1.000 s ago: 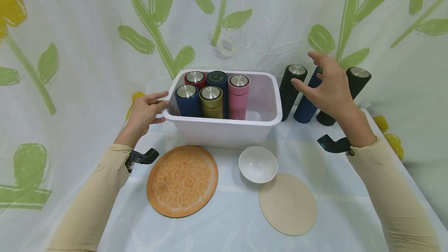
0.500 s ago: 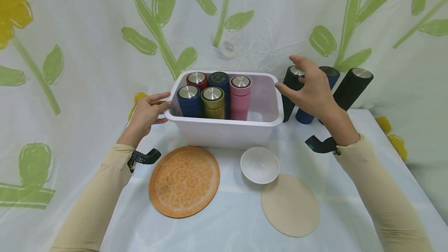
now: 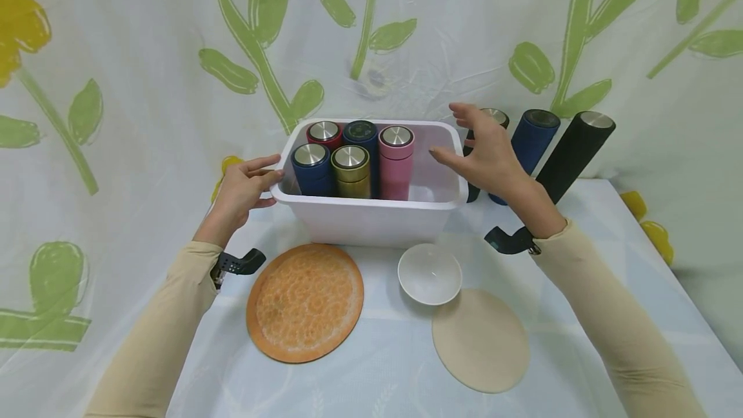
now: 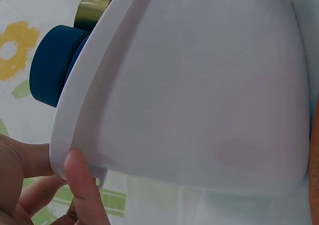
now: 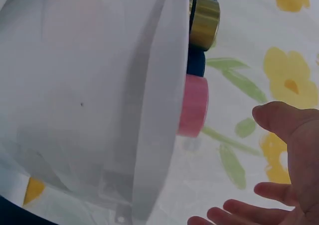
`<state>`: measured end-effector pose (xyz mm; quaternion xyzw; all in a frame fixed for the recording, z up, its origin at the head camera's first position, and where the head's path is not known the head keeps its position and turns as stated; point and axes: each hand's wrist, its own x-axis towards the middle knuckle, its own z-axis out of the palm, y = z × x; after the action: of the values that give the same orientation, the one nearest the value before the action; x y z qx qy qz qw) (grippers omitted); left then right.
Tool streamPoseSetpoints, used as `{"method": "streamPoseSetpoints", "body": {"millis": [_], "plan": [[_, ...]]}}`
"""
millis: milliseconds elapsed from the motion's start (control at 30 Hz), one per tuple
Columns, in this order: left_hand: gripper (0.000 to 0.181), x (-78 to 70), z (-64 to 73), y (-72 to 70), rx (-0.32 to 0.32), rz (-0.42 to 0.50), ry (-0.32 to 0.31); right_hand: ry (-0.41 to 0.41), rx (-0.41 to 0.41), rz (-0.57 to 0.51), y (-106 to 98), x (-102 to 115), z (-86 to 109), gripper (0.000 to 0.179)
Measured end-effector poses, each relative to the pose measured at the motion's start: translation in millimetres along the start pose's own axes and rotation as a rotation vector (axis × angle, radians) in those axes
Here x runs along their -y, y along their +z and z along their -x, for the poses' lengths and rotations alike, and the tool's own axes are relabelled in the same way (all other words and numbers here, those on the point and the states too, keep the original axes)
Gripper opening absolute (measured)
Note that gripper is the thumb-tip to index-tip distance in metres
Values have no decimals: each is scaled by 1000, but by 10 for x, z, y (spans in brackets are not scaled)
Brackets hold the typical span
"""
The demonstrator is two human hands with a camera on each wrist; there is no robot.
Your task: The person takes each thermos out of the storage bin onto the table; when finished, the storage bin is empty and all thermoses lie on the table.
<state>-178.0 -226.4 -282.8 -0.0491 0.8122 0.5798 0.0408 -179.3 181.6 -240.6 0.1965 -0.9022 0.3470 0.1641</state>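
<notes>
A white plastic tub (image 3: 371, 221) stands at the back of the table, holding several upright vacuum flasks in its left and middle part. Among them are a blue flask (image 3: 313, 173), a gold flask (image 3: 351, 176), a red flask (image 3: 325, 135), a dark blue flask (image 3: 361, 131) and a pink flask (image 3: 396, 166). My left hand (image 3: 238, 192) pinches the tub's left rim, thumb and fingers on either side in the left wrist view. Above the tub's right rim hovers my right hand (image 3: 490, 157), holding nothing, its thumb and fingers spread apart.
Right of the tub stand a black flask (image 3: 496, 116), partly hidden by my hand, another blue flask (image 3: 531, 144) and a second black flask (image 3: 577, 150). In front lie a round orange-brown mat (image 3: 304, 302), a white bowl (image 3: 429, 274) and a beige disc (image 3: 482, 344).
My right hand has moved left, from in front of the flasks at the right to over the tub's right rim. The left hand keeps its hold on the rim.
</notes>
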Motion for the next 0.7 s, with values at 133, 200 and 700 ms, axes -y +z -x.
{"method": "streamPoseSetpoints", "body": {"millis": [133,200,700], "plan": [[52,6,6,3,-1,5,-4,33,28,-28,74,8,-29,80],[52,6,2,6,1,7,-4,46,37,-40,100,12,-39,81],[52,3,-8,-13,9,11,6,63,86,-80,305,17,-174,81]]}}
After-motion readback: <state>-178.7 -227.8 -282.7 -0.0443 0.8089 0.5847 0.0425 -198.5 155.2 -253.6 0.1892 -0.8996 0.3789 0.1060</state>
